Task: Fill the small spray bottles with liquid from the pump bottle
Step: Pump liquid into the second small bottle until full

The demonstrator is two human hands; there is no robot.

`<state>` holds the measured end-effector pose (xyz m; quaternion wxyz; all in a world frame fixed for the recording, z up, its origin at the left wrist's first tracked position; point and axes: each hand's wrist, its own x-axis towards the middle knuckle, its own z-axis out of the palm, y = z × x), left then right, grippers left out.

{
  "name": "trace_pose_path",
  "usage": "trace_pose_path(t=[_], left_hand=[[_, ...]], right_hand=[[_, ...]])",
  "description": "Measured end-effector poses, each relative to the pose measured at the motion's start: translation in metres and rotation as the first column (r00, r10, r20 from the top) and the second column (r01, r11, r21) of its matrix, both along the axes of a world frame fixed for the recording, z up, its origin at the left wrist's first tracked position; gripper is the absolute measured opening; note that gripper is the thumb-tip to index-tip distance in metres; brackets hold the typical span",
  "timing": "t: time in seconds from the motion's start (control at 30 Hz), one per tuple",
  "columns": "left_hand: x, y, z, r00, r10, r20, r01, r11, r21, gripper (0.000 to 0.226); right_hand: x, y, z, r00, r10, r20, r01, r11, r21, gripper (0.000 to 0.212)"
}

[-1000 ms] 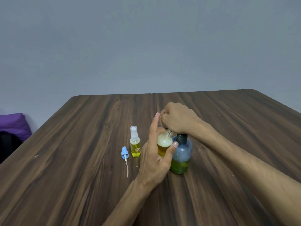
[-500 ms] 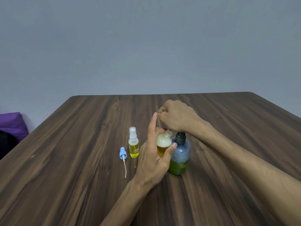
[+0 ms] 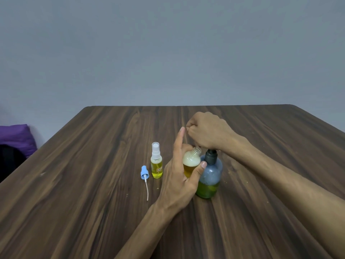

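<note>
My left hand grips the open round amber bottle, tilted for the spout; my fisted right hand presses the blue-grey pump bottle, mid-worktop.

Plain grey-blue wall fills the whole upper half of the frame, flat even light, no hard shadows. Dark wood-grain desk with rounded far corners takes up the lower half. At the left edge there's a purple cushion above something black.
</note>
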<state>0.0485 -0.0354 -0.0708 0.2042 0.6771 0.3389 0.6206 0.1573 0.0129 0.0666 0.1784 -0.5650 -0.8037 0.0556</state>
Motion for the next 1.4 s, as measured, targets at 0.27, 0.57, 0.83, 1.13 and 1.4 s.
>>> trace_pose_path(t=[0.27,0.57,0.83,1.13,1.4], left_hand=[[0.0009,-0.0009,0.0001,1.000,-0.015,0.017,0.015,1.000,-0.021,0.090],[0.0008,-0.0013,0.0018,0.999,-0.014,0.030,0.015,0.999,-0.034,0.090],[0.0006,-0.0018,0.0020,0.999,-0.022,0.037,0.023,0.999,-0.038,0.089],[0.0008,-0.0012,0.0026,0.999,-0.031,0.040,0.033,0.998,-0.048,0.088],[0.0004,-0.0011,0.0015,1.000,-0.013,0.026,0.014,1.000,-0.024,0.087]], right_hand=[[0.0001,0.0028,0.0029,0.999,0.026,-0.019,-0.027,0.997,-0.074,0.030],[-0.0024,0.0031,0.0016,1.000,0.020,0.005,-0.020,0.999,-0.025,0.031],[-0.0020,0.0021,0.0002,1.000,0.011,0.008,-0.011,1.000,-0.003,0.031],[-0.0018,0.0023,0.0032,1.000,0.019,-0.008,-0.019,1.000,-0.014,0.028],[-0.0011,0.0028,0.0020,0.999,0.020,-0.047,-0.021,1.000,-0.014,0.026]])
